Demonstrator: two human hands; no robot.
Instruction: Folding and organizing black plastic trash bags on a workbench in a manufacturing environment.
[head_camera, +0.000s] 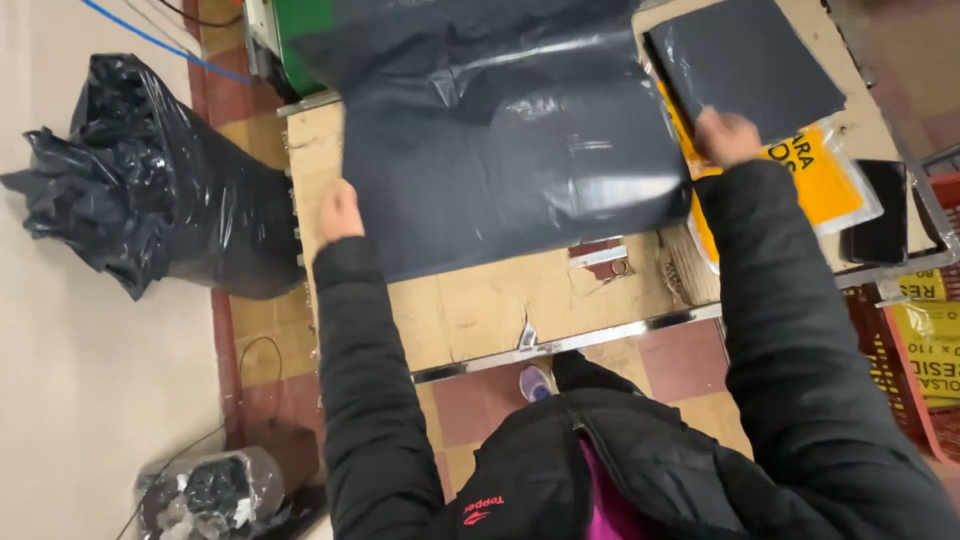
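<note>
**Two hands on dark plastic sheets at a cardboard-topped table**

One large dark grey plastic sheet (500, 150) lies spread over the middle of the table (480, 310), its near edge running slantwise from left to right and its far part folding up out of view at the top. The left hand (340, 212) rests at the sheet's left near corner, fingers curled at the edge; whether it pinches the plastic or only presses on it cannot be told. The right hand (727, 136) is closed on the near edge of a second, smaller dark sheet (750, 62), which lies flat at the table's far right corner, just beside the large one.

Under the small sheet sits one yellow printed packet (820, 180) in clear wrap, partly covered. One black phone (880, 215) lies near the right edge of the table, close to the packet.

The near strip of the table, along its metal rim (560, 345), is bare cardboard with a few torn patches, leaving free room between the sheet and the person's body.

On the floor to the left stands one full black bin bag (150, 180), well apart from the table's left edge. A smaller clear bag (210, 490) of dark scraps lies nearer the person. A red crate (900, 380) stands at the right.
</note>
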